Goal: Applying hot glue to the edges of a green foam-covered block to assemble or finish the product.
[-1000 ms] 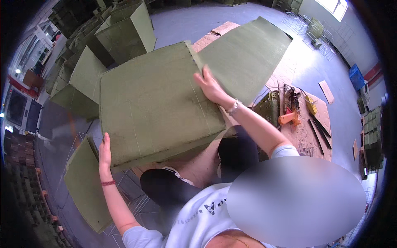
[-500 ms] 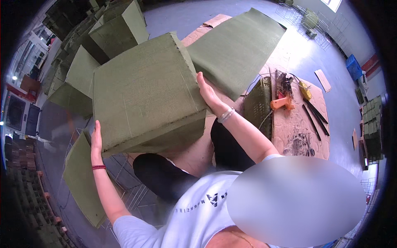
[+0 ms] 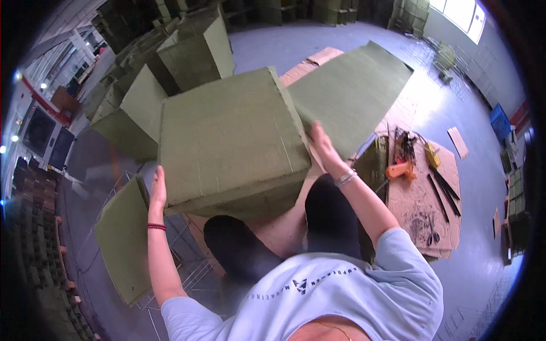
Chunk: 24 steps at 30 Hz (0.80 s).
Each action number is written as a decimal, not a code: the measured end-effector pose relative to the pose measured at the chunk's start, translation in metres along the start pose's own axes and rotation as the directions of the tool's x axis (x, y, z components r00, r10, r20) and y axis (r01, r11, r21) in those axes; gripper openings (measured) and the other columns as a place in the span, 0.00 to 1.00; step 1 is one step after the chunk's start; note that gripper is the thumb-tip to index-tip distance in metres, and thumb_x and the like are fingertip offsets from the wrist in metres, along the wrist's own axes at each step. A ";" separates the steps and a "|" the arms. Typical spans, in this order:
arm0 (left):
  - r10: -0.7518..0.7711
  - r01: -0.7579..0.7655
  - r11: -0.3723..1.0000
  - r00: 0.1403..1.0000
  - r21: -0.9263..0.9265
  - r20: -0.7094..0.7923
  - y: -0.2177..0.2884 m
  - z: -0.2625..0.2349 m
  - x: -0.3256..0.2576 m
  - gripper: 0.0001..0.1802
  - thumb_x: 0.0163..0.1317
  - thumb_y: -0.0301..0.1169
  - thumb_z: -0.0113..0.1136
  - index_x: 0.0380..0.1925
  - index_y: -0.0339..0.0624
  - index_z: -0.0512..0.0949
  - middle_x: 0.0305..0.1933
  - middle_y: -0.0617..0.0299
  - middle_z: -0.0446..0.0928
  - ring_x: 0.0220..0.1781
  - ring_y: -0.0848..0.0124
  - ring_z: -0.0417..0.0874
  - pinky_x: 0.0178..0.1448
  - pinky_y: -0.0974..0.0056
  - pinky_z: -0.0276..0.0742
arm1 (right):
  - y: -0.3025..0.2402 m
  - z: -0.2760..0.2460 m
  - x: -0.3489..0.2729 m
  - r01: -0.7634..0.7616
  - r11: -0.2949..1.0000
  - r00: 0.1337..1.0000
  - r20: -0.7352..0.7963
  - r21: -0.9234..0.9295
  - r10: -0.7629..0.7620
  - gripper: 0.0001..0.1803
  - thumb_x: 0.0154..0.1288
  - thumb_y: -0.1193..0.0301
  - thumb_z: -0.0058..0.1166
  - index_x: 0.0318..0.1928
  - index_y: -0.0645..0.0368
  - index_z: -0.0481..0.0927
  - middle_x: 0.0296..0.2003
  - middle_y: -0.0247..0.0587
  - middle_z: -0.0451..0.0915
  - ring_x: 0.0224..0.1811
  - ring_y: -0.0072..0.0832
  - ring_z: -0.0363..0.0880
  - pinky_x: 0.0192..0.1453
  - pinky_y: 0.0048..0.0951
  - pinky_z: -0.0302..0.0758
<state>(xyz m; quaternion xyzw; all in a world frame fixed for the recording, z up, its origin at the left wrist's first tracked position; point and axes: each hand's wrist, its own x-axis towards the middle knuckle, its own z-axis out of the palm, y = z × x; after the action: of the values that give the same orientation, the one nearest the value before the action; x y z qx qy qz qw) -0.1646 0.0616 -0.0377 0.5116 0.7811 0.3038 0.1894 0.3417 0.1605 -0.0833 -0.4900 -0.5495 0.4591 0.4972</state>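
Observation:
A large green, rough-surfaced box (image 3: 227,136) stands in front of my knees, its broad flat face tilted up toward me and its darker front side below. My left hand (image 3: 158,190) lies against the box's lower left edge, fingers straight and pointing away. At the right edge is my right hand (image 3: 327,149), its fingers stretched out and slightly smeared; whether it touches the box I cannot tell. Neither hand is wrapped round anything. Behind the right hand lies a wide green sheet (image 3: 358,94).
Right of my knees, a cardboard-topped surface (image 3: 412,204) carries an orange glue gun (image 3: 400,170), a yellow tool (image 3: 432,154), dark strips (image 3: 446,190) and scissors (image 3: 433,235). More green boxes (image 3: 196,54) stand at the far left. A green panel (image 3: 122,238) leans near my left forearm.
The view has shifted, so most things appear further right or lower. My right hand sits slightly further from the box's edge; my left hand keeps its place at the left edge.

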 end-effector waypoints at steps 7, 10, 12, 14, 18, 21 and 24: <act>0.352 -0.251 0.816 0.931 0.521 -0.102 0.065 -0.009 0.010 0.34 0.70 0.48 0.35 0.64 0.30 0.57 0.70 0.43 0.54 0.73 0.52 0.51 0.74 0.53 0.47 | -0.130 0.069 0.081 0.378 0.805 0.920 0.284 -0.458 -0.270 0.32 0.73 0.52 0.31 0.65 0.68 0.59 0.65 0.56 0.60 0.70 0.41 0.55 0.72 0.35 0.51; 0.602 -0.524 0.682 0.798 0.511 0.014 0.125 0.025 0.061 0.27 0.69 0.41 0.39 0.61 0.32 0.62 0.68 0.46 0.59 0.72 0.54 0.55 0.72 0.51 0.51 | -0.128 0.132 0.144 0.682 0.553 0.726 0.537 -0.480 -0.429 0.29 0.72 0.57 0.33 0.63 0.67 0.62 0.65 0.55 0.61 0.70 0.41 0.55 0.73 0.36 0.51; 0.652 -0.560 0.641 0.758 0.526 0.012 0.150 0.058 0.110 0.26 0.68 0.39 0.39 0.60 0.33 0.64 0.67 0.49 0.61 0.71 0.56 0.57 0.72 0.52 0.52 | -0.114 0.179 0.185 0.757 0.421 0.653 0.593 -0.499 -0.472 0.27 0.71 0.58 0.35 0.62 0.66 0.63 0.64 0.54 0.61 0.69 0.41 0.56 0.72 0.37 0.52; 0.676 -0.589 0.643 0.737 0.489 -0.001 0.158 0.089 0.166 0.25 0.68 0.38 0.38 0.60 0.36 0.65 0.67 0.51 0.62 0.71 0.58 0.58 0.72 0.52 0.53 | -0.099 0.217 0.216 0.811 0.283 0.580 0.640 -0.513 -0.504 0.26 0.70 0.59 0.37 0.60 0.66 0.65 0.64 0.54 0.62 0.69 0.41 0.56 0.72 0.37 0.52; 0.628 -0.550 0.707 0.778 0.445 -0.035 0.137 0.118 0.234 0.22 0.68 0.38 0.38 0.57 0.41 0.70 0.63 0.52 0.68 0.67 0.59 0.64 0.69 0.52 0.58 | -0.080 0.265 0.248 0.766 0.335 0.642 0.665 -0.548 -0.382 0.23 0.68 0.60 0.40 0.55 0.65 0.69 0.58 0.52 0.70 0.64 0.42 0.65 0.67 0.37 0.60; 0.466 -0.491 0.578 0.854 0.652 0.231 0.174 0.111 0.259 0.22 0.68 0.40 0.36 0.48 0.42 0.77 0.50 0.50 0.77 0.55 0.56 0.77 0.59 0.51 0.69 | -0.063 0.256 0.286 0.673 0.301 0.740 0.611 -0.675 -0.282 0.23 0.68 0.56 0.39 0.46 0.63 0.77 0.46 0.49 0.79 0.52 0.43 0.77 0.58 0.40 0.70; 0.405 -0.372 0.777 0.913 0.508 0.049 0.128 0.083 0.283 0.36 0.69 0.50 0.29 0.26 0.34 0.81 0.37 0.42 0.79 0.43 0.49 0.81 0.50 0.49 0.74 | -0.081 0.242 0.302 0.531 0.357 0.819 0.574 -0.769 0.018 0.35 0.70 0.47 0.28 0.42 0.64 0.81 0.48 0.50 0.79 0.53 0.44 0.76 0.59 0.41 0.69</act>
<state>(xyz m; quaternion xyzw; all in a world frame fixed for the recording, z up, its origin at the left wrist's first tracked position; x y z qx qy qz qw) -0.1413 0.3813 -0.0096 0.6830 0.7163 0.1361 -0.0435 0.0865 0.4486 0.0056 -0.4482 -0.8858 0.1039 0.0600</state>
